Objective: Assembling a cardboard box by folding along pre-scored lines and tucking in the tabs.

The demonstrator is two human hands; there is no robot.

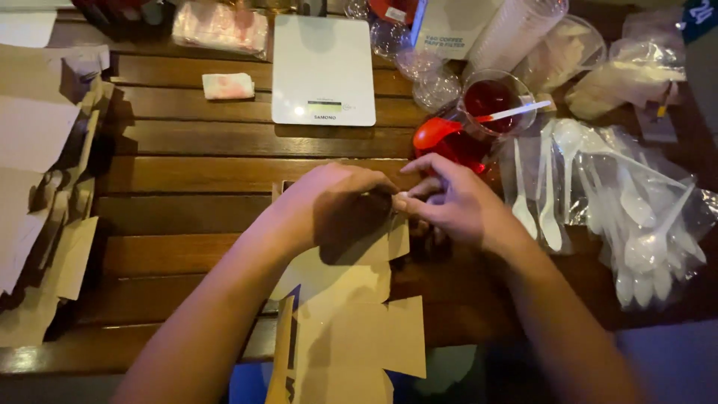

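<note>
Hands: left hand [329, 206], right hand [456, 202] pinching | flat brown cardboard cutout [351, 329] | slatted wooden table [187, 176]

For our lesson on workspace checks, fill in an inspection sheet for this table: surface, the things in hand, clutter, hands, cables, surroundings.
Surface: slatted wooden table, dimly lit.
Things in hand: flat cardboard cutout, its top edge under both hands.
Clutter: white scale; cup of red liquid with a white spoon in it; red scoop; bags of plastic spoons; stacked cardboard on the left; clear lids.
Hands: left hand and right hand pinch the cutout's edge, fingertips meeting.
Cables: nothing seen.
Surroundings: more packets and boxes along the far edge; no other person seen.
</note>
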